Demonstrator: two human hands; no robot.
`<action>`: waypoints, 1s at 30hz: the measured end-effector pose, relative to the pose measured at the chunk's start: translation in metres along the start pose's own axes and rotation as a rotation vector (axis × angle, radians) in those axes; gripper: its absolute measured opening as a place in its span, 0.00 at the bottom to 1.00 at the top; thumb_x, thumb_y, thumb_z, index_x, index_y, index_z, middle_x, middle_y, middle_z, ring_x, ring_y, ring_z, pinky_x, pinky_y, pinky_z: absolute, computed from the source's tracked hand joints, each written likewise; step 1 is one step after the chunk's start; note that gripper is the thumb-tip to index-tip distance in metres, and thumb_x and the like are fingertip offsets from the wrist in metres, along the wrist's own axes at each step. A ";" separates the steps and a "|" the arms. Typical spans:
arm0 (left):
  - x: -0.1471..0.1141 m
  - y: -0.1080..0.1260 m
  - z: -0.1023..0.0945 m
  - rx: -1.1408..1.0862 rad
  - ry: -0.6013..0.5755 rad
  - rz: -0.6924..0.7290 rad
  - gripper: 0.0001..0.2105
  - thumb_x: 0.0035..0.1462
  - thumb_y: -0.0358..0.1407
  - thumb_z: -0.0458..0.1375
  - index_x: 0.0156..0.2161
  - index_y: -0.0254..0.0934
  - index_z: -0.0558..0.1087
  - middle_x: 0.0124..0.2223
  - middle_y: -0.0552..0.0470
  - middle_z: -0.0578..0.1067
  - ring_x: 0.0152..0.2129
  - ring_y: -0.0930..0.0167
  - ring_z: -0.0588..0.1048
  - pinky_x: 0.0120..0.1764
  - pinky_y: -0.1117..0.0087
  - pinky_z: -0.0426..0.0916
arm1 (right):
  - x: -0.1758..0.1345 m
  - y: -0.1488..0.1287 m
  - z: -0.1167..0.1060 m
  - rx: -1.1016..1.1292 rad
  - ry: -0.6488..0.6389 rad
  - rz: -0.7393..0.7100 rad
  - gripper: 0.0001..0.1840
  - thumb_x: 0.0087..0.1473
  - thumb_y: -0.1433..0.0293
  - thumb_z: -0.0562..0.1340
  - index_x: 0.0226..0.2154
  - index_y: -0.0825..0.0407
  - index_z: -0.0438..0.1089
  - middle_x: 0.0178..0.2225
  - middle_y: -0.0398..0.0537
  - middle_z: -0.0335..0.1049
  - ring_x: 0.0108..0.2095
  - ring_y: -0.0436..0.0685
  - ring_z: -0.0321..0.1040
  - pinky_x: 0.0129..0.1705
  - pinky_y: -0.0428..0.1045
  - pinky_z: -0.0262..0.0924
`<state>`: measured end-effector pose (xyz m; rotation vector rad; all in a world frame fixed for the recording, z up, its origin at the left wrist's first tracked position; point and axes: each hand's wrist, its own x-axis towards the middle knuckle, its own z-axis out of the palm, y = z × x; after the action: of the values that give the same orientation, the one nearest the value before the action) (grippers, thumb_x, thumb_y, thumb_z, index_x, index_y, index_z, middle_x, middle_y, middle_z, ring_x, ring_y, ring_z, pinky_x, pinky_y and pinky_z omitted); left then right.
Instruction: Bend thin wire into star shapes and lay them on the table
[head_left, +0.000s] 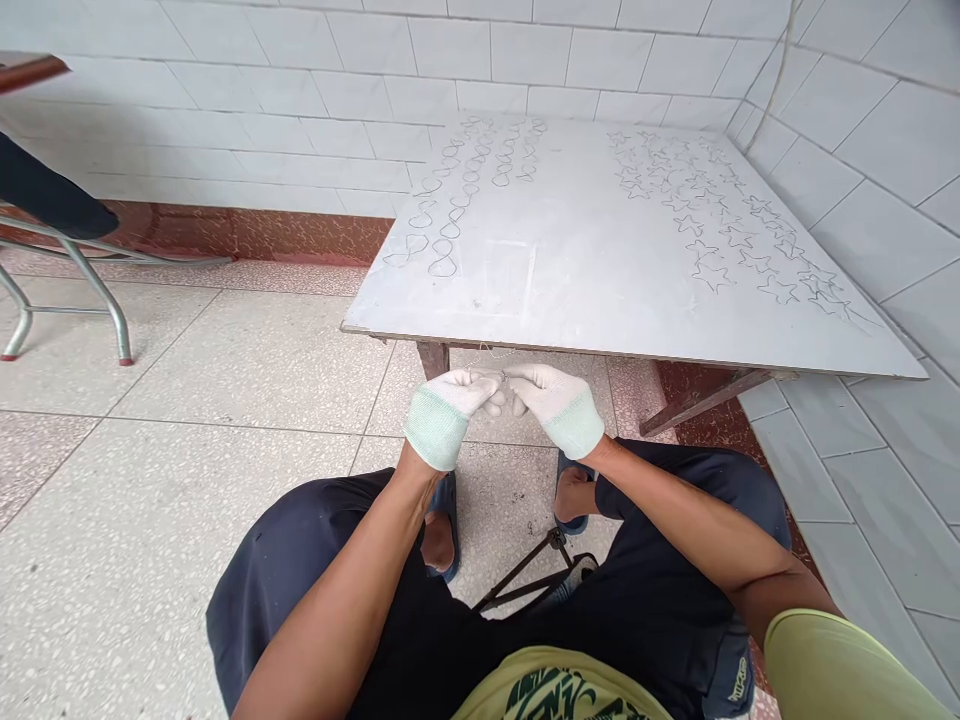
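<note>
My left hand (466,391), in a white glove with a pale green cuff, is closed with its fingertips pinched on a thin wire (493,352). Beside it, my right hand (546,388), gloved alike, pinches at the same spot, and the fingertips of both nearly meet. A fine curved part of the wire shows just above the fingers, by the table's front edge; the rest is hidden or too thin to make out. Both hands are in front of the white table (585,290), a little below its edge.
Bent wire stars (709,268) lie in rows on the table's right side. Looped wire figures (444,250) lie in rows on its left. Tiled walls (525,50) stand behind and to the right. A metal-legged stool (97,290) is at far left, and a dark folding frame (525,570) between my feet.
</note>
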<state>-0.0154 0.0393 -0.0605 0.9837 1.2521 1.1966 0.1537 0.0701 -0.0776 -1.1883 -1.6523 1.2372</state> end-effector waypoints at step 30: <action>-0.003 0.001 -0.002 -0.065 0.023 -0.045 0.15 0.43 0.44 0.73 0.28 0.36 0.77 0.22 0.53 0.74 0.19 0.74 0.69 0.28 0.70 0.62 | 0.006 -0.017 -0.029 -0.562 -0.220 -0.342 0.14 0.65 0.73 0.60 0.32 0.47 0.80 0.31 0.42 0.78 0.37 0.54 0.71 0.45 0.47 0.59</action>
<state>-0.0175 0.0362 -0.0593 0.8925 1.2392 1.2091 0.1744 0.0815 -0.0535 -1.0386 -2.3528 0.7253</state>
